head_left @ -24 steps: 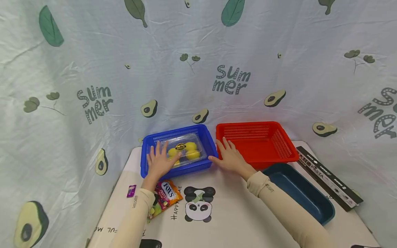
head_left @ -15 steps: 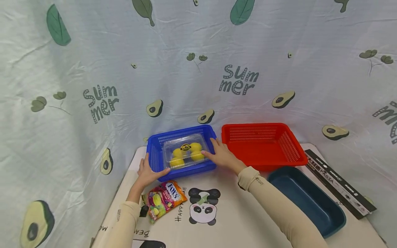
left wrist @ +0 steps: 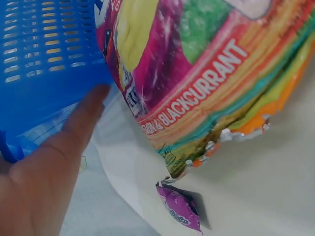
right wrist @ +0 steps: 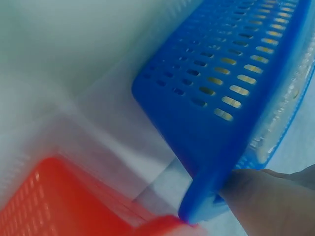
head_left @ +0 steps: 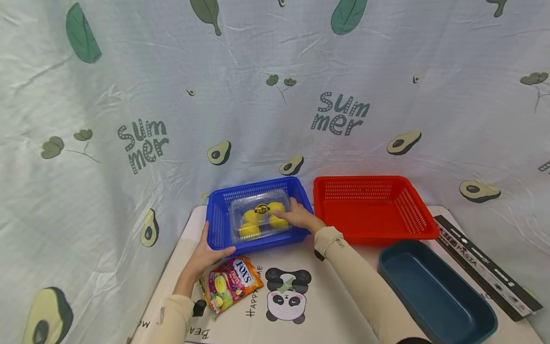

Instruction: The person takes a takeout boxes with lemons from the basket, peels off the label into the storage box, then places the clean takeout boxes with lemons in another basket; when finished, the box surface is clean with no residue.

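In the head view a blue basket (head_left: 218,222) holds a clear plastic box (head_left: 237,229) of yellow round fruits (head_left: 250,229) with a dark label. At its front left corner my left hand (head_left: 204,255) spreads a straight thumb along the front and fingers up the left side. My right hand (head_left: 301,217) grips the basket's right rim, its thumb reaching inside over the box. The right wrist view shows that thumb (right wrist: 275,196) against the rim of the blue basket (right wrist: 197,118); its other fingers are hidden. Close to my left thumb lies a FOX'S candy bag (left wrist: 167,64).
Right of the blue basket stands a red basket (head_left: 361,210). A dark blue tray (head_left: 434,286) sits in front of it, with a long pasta box (head_left: 485,267) along the table's right side. A small purple candy (left wrist: 178,206) lies beside the candy bag. Printed cloth hangs behind.
My left hand has come down from above the blue basket to its front left corner. My right hand has moved from between the two baskets onto the blue basket's right rim.
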`<state>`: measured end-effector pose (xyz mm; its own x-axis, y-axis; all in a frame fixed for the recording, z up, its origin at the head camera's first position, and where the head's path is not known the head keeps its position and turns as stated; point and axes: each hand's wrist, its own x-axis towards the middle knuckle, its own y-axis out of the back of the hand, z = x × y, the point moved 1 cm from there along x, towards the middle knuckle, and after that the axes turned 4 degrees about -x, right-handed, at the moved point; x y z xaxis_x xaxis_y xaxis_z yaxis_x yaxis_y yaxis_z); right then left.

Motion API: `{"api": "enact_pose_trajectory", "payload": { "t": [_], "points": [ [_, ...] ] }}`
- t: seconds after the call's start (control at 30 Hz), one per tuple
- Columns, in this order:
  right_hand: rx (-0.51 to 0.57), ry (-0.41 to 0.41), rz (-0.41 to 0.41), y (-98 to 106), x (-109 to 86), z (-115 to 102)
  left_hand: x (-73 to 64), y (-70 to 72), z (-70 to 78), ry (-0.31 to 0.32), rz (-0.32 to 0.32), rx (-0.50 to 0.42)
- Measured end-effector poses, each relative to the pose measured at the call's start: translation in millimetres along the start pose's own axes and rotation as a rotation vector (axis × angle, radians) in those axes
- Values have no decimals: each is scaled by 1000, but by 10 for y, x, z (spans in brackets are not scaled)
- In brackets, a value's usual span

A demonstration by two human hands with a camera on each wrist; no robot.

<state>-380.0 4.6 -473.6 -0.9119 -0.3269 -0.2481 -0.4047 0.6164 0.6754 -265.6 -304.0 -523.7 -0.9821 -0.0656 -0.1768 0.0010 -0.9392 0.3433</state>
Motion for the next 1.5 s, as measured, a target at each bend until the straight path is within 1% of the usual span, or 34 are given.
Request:
{"api": "enact_pose_trajectory", "payload": {
  "t": [0.07, 0.2, 0.3, 0.5, 0.6, 0.7, 0.8, 0.93, 1.17, 1.33, 1.5],
  "points": [
    [25, -26, -12, -28, 40, 16, -12, -2, -27, -3, -7, -45],
    [86, -99, -46, -67, 109, 55, -17, -20, -63, -3, -10, -95],
    [136, -150, -69, -86, 171, 95, -7, -31, -69, -7, -1, -81],
    [336, -220, -72, -106, 285, 168, -5, -25, -29, -6, 19, -63],
    [406, -246, -79, -100, 281, 183, -7, -26, -8, -6, 25, -51],
    [466, -243, -82, -80, 262, 177, -5, -30, 1, -2, 27, -48],
    [551, -232, -94, -70, 246, 164, -5, -32, -4, 5, 27, -51],
    [632, -220, -112, -78, 263, 161, -8, -28, -18, 17, 30, -49],
    [697, -203, -109, -83, 271, 169, -9, -30, -22, 16, 28, -49],
    [745, -211, -92, -66, 257, 172, -17, -38, -12, 12, 20, -46],
    [774, -204, -68, -51, 248, 148, -33, -36, -15, 34, 27, -35]
  ]
}}
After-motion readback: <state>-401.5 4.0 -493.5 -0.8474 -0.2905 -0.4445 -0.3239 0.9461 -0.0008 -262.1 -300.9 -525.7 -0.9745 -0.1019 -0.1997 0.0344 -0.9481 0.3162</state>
